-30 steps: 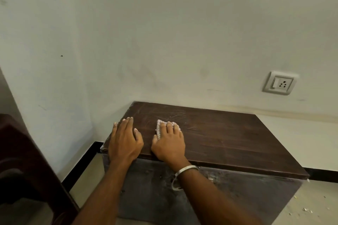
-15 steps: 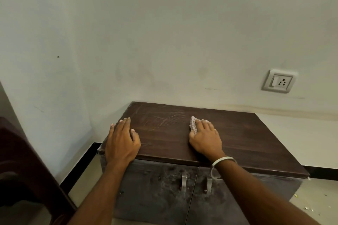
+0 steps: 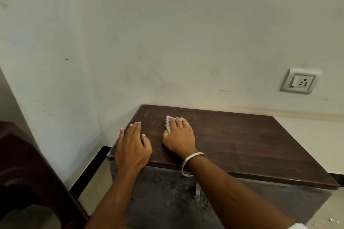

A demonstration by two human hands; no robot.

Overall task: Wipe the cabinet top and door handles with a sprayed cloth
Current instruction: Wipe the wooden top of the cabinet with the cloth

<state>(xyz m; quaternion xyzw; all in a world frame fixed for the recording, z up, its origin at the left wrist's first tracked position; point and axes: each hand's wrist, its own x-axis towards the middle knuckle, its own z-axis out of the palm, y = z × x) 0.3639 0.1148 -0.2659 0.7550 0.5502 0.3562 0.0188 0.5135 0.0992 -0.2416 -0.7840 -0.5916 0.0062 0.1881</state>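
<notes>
Clearly we are in the middle of wiping the cabinet top [image 3: 242, 141], and both hands are placed for that. Our right hand [image 3: 179, 135] lies flat over the cloth [image 3: 168, 123], fingers straight and close together, pressing it onto the dark wood; a pale edge of cloth pokes out past the fingertips and thumb side, toward ten o'clock from the knuckles. Holding it under an open palm likely spreads pressure over the whole pad. Our left hand [image 3: 133, 146] rests on the top's near corner, at nine o'clock from the right hand, fingers straight and slightly apart, holding nothing; we judge it is there to brace us as we lean. A bangle [image 3: 192, 162] sits at the right wrist. One door handle [image 3: 197, 190] shows below the front edge, at six o'clock from the cloth, partly behind the right forearm; we judge the handles are not yet reached.
</notes>
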